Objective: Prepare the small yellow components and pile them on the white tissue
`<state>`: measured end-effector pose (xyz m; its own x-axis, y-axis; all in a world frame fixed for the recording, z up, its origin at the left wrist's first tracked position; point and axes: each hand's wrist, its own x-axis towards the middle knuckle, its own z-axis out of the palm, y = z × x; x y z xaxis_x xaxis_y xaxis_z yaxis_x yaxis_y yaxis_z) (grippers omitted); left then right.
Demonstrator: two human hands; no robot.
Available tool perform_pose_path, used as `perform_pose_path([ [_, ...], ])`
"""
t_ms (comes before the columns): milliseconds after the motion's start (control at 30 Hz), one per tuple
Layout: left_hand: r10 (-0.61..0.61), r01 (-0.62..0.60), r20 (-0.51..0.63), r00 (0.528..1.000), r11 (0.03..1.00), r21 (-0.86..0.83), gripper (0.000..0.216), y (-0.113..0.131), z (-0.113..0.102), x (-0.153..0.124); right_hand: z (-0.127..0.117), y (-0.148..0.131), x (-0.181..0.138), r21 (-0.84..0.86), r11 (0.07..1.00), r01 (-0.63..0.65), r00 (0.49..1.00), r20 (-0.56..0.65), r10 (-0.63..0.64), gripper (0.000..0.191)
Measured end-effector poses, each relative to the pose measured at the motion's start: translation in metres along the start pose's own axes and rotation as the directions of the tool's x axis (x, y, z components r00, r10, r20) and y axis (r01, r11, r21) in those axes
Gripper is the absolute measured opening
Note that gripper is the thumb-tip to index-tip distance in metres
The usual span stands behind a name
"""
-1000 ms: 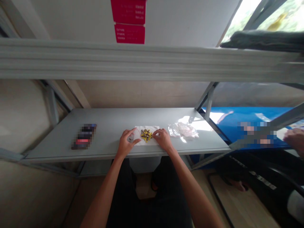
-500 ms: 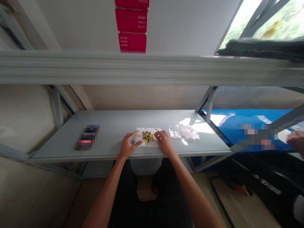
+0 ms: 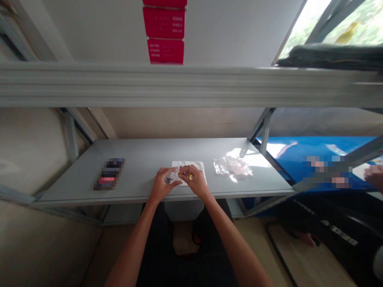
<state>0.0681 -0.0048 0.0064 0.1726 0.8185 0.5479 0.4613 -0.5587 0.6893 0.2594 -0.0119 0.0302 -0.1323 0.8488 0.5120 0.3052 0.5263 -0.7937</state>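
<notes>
On the grey shelf lies a white sheet, cloth or paper (image 3: pixel 197 164), bearing a heap of small yellow and dark pieces (image 3: pixel 190 176). My right hand (image 3: pixel 196 182) reaches over this heap and hides most of it; its fingertips are pinched together, and what sits between them is too small to make out. My left hand (image 3: pixel 160 186) rests at the sheet's left edge, thumb and fingers apart in a C shape. Within that curve a few small dark bits (image 3: pixel 169 180) show near the sheet. The fingertips of both hands are close together.
Crumpled clear plastic bags (image 3: pixel 233 166) lie to the right, and a blurred-out dark item (image 3: pixel 109 174) to the left. A thick grey beam (image 3: pixel 191 87) crosses above, with red boxes (image 3: pixel 166 51) beyond it. Another person's hand (image 3: pixel 374 175) shows at far right over a blue surface (image 3: pixel 278 147).
My right hand has moved left, from the heap's right side to over it, closer to my left hand. My left hand has barely moved.
</notes>
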Motion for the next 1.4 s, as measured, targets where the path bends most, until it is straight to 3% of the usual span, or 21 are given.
perform_pose_path([
  [133, 0.002, -0.002, -0.018, 1.0, 1.0, -0.009, 0.06, 0.0, 0.0, -0.001, -0.006, -0.001, 0.002, -0.03, 0.999, 0.029, 0.999, 0.027, -0.028, 0.013],
  [300, 0.028, -0.018, -0.117, 0.993, 0.996, 0.085, 0.059, -0.004, 0.001, -0.002, -0.036, 0.02, -0.006, -0.215, 0.968, -0.132, 0.978, -0.19, 0.091, 0.021],
  [500, 0.15, -0.137, -0.062, 0.987, 0.975, 0.173, 0.062, -0.005, 0.002, 0.0, -0.047, 0.048, -0.017, -0.474, 0.873, -0.117, 0.992, -0.014, 0.126, 0.012],
  [700, 0.158, -0.13, -0.119, 0.98, 0.968, 0.215, 0.061, -0.003, 0.0, 0.001, -0.037, 0.047, -0.02, -0.473, 0.874, -0.109, 0.992, 0.007, 0.127, 0.01],
  [833, 0.163, -0.126, -0.162, 0.973, 0.969, 0.214, 0.065, -0.003, 0.0, 0.0, -0.044, 0.047, -0.022, -0.404, 0.907, -0.121, 0.992, -0.016, 0.126, 0.019],
  [967, 0.152, -0.124, -0.133, 0.979, 0.972, 0.198, 0.065, -0.003, 0.0, -0.001, -0.057, 0.051, -0.025, -0.396, 0.9, -0.179, 0.983, -0.034, 0.181, 0.019],
  [1167, 0.159, -0.144, -0.073, 0.985, 0.973, 0.183, 0.065, -0.005, 0.001, 0.0, -0.062, 0.045, -0.025, -0.538, 0.836, -0.108, 0.989, 0.025, 0.143, 0.019],
  [1267, 0.156, -0.148, -0.038, 0.987, 0.976, 0.163, 0.065, -0.004, 0.002, 0.0, -0.055, 0.031, -0.021, -0.407, 0.904, -0.134, 0.991, -0.041, 0.128, 0.019],
  [1400, 0.142, -0.141, 0.006, 0.99, 0.981, 0.133, 0.063, -0.005, 0.002, 0.0, -0.029, 0.01, -0.009, -0.061, 0.989, -0.131, 0.988, -0.095, 0.125, 0.015],
])
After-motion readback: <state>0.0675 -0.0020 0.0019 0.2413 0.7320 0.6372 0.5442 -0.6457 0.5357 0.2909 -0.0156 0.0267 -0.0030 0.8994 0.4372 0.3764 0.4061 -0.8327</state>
